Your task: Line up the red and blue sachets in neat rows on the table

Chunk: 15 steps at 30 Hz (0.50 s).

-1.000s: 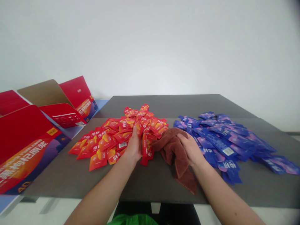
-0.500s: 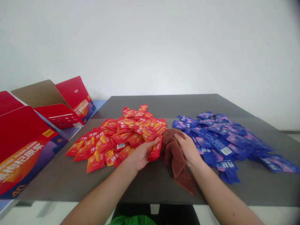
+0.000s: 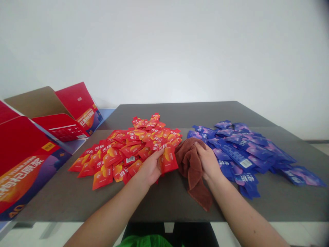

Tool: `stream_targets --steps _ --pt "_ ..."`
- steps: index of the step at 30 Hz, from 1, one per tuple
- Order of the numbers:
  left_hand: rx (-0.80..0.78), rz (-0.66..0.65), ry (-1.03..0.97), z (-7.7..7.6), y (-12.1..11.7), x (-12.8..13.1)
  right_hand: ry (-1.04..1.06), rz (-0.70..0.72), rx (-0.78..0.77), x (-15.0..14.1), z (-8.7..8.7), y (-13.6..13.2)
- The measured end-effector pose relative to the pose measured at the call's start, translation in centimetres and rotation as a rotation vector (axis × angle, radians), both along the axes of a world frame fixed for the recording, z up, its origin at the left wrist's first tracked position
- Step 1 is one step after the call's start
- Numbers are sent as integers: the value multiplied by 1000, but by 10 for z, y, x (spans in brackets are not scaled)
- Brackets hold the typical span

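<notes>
My left hand (image 3: 152, 168) pinches a red sachet (image 3: 169, 159) by its left side, its orange fruit print turned up toward me. Behind and left of that hand spreads a heap of red sachets (image 3: 128, 149). A crumpled brown cloth (image 3: 191, 164) is bunched in my right hand (image 3: 208, 160), one corner hanging down toward me. The cloth lies just right of the held sachet, with a small gap between them. To the right of my right hand lies a heap of blue sachets (image 3: 239, 144), some overlapping.
Two red cardboard boxes with open flaps stand at the left, a near one (image 3: 31, 164) and a farther one (image 3: 64, 120), on a bluish surface beside the dark grey table (image 3: 174, 115). A white wall (image 3: 169, 51) rises behind the table.
The red sachet in my left hand has turned from edge-on to face up, coming away from the cloth. The right hand keeps its hold on the cloth. The view has shifted slightly.
</notes>
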<state>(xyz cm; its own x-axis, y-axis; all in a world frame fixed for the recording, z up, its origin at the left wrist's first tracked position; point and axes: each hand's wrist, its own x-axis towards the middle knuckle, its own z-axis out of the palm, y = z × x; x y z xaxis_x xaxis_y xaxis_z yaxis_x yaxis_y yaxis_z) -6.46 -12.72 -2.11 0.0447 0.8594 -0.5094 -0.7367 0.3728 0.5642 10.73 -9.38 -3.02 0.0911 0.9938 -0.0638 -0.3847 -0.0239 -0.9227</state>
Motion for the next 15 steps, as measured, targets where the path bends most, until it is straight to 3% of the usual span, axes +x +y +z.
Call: stream_targets --steps 5,10,12,15 --pt "156 90 -29 7 1 -3 -6 -9 -1 1 -1 0" --pt "317 -19 -87 6 -7 5 -55 0 73 -4 6 -7" --pt "386 -22 -55 2 -11 12 -91 148 164 -9 8 -13" --pt "425 29 36 -4 -12 19 -229 495 297 -16 9 -22"
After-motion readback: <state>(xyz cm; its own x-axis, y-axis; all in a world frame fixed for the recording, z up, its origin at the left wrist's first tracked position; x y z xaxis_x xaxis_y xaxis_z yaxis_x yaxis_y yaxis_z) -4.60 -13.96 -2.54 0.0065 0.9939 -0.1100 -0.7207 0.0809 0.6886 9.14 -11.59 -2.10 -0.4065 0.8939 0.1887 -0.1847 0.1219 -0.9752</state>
